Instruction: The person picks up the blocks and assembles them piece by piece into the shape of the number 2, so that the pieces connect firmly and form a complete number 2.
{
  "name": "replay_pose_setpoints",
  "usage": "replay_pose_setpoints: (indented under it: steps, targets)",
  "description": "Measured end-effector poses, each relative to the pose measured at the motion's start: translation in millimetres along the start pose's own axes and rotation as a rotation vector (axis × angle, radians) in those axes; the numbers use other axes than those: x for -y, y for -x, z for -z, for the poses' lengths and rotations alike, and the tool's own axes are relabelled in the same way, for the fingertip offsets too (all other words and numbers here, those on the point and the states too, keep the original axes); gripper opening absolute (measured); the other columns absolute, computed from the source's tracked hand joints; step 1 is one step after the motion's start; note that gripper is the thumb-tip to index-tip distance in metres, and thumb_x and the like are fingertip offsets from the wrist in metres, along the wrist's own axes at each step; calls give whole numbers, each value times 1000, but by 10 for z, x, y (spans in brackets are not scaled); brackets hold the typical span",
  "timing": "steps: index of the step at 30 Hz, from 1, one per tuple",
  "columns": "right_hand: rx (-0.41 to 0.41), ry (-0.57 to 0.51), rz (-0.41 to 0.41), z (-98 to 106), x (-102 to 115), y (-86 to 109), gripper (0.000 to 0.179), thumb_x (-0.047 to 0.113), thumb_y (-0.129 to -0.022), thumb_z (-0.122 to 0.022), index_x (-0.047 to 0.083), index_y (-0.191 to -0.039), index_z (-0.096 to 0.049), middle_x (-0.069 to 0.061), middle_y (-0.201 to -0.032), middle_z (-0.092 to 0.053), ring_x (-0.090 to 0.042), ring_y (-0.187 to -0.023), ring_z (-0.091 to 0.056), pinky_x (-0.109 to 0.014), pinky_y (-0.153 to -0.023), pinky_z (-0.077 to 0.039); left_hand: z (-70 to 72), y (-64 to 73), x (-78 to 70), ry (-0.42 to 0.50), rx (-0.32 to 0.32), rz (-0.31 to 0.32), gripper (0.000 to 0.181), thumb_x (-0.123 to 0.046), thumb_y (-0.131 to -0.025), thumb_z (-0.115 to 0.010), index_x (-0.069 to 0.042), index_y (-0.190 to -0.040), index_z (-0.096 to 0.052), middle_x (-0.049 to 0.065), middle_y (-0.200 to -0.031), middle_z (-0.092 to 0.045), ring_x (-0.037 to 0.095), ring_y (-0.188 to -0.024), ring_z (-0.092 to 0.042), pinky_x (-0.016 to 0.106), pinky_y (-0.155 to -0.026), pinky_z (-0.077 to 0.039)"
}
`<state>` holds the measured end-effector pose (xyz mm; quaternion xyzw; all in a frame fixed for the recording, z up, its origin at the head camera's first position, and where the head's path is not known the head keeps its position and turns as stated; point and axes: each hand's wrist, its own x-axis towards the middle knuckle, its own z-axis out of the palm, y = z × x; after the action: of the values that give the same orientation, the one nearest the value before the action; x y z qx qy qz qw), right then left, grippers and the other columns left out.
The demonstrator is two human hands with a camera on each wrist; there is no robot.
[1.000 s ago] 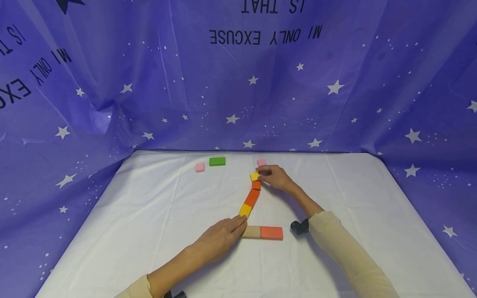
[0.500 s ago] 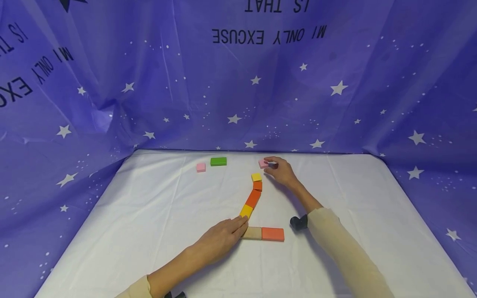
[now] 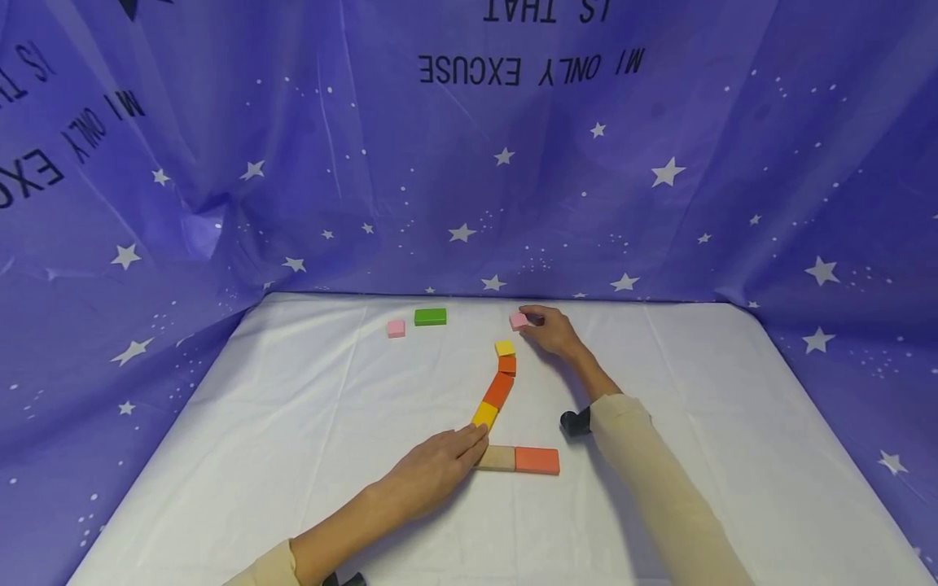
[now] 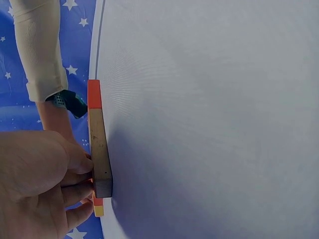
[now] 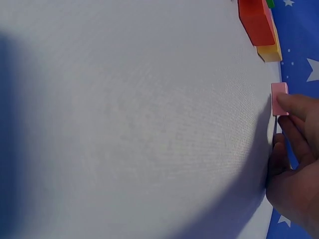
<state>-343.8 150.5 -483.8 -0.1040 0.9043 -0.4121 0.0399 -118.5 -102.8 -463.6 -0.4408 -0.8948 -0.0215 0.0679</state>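
Observation:
At the back of the table my right hand (image 3: 553, 332) pinches a small pink block (image 3: 518, 321) between thumb and finger; the right wrist view shows a fingertip on that pink block (image 5: 279, 99). My left hand (image 3: 440, 464) rests with straight fingers over the near end of a curved row and the left end of a plain wooden block (image 3: 500, 458). A coral block (image 3: 537, 461) abuts the wooden one on its right. From the left fingertips the row runs away through a yellow block (image 3: 485, 415), an orange block (image 3: 500, 391), a smaller orange block (image 3: 507, 365) and a small yellow block (image 3: 505, 348).
A second pink block (image 3: 396, 329) and a green block (image 3: 430, 317) lie at the back left on the white tablecloth (image 3: 293, 423). Behind the table hangs a purple star-patterned cloth (image 3: 410, 179). A dark device (image 3: 576, 422) sits at the right wrist.
My right hand has left the small yellow block, moved back to the pink block and taken hold of it. My left hand has stayed in place.

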Motion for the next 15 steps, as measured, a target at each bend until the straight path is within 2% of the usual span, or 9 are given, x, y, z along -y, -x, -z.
replay_pose_setpoints:
  steps: [8, 15]
  targets:
    - [-9, 24, -9, -14, 13, -1, 41, 8, -93, -68, 3, -134, -63, -19, -131, -62, -36, -116, -57, -47, -100, -46, -6, -2, 13, -11, -12, 0, 41, -4, -97, -61, 1, -138, -57, 16, -145, -51, 26, -133, -50, 38, -104, -45]
    - [-13, 8, -11, -8, -3, 23, 41, 8, -92, -69, 4, -132, -65, -17, -129, -64, -34, -114, -58, -46, -99, -46, -7, -4, 15, -15, 19, 14, 40, -4, -99, -59, 0, -139, -56, 15, -146, -50, 25, -134, -48, 38, -106, -44]
